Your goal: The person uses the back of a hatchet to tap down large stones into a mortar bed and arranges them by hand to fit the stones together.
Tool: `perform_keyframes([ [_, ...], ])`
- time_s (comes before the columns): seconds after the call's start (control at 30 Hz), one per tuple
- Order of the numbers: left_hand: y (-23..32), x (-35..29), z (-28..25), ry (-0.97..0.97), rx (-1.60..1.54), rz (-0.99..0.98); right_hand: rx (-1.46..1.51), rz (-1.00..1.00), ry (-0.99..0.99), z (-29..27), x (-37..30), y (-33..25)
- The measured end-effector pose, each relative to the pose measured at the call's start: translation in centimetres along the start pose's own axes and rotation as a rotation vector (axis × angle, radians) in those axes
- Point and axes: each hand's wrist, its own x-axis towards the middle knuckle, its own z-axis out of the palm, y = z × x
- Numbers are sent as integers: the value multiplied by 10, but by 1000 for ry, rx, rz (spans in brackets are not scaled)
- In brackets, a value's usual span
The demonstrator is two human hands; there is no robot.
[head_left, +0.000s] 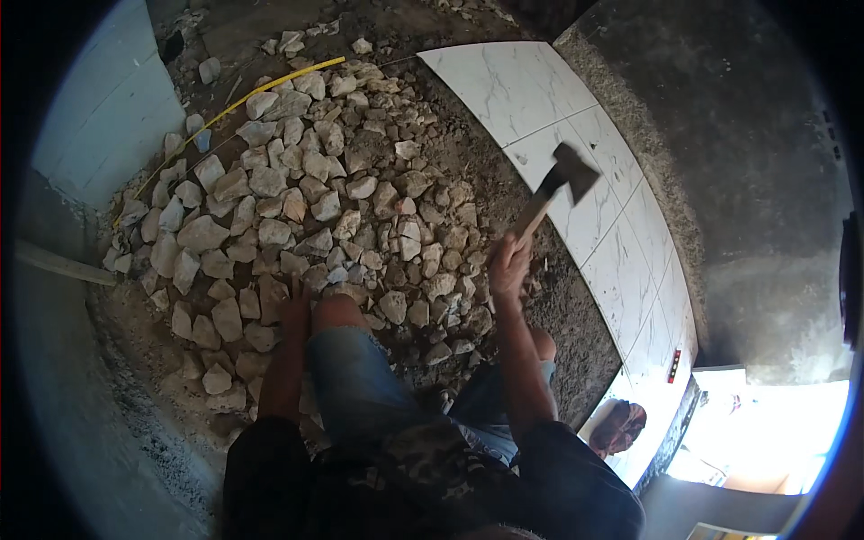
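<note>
Wooden-handled hammer (544, 197) with a blocky dark metal head and bare right hand (510, 266) formed one slanting line, the fingers wrapped round the handle's lower end. Its long axis ran forward and rightward from that fist, so the head showed against white, grey-veined tiles (504, 94), well apart from the bare left hand (293, 313); its height over them was unclear. That left hand reached low to angular, pale beige stones (268, 181) beside the left knee (337, 312); its fingers seemed somewhat parted, but whether they pinched a stone could not be told. The stones made a broad bed, with dark, crumbly soil (578, 326) between them and the tiles. A thin yellow measuring tape (306, 70) crossed the far left part. A grey plastered wall (54, 360) rose at the left.
</note>
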Motion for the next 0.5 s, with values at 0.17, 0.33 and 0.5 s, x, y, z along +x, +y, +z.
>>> perform_keyframes([
  [0.17, 66, 48, -31, 110, -120, 123, -819, -246, -269, -24, -39, 203],
  [0.33, 9, 1, -1, -97, -166, -61, -111, 538, -560, 17, -47, 86],
  [0.5, -11, -8, 4, -109, -133, -88, 54, -36, -157, 0, -5, -31],
])
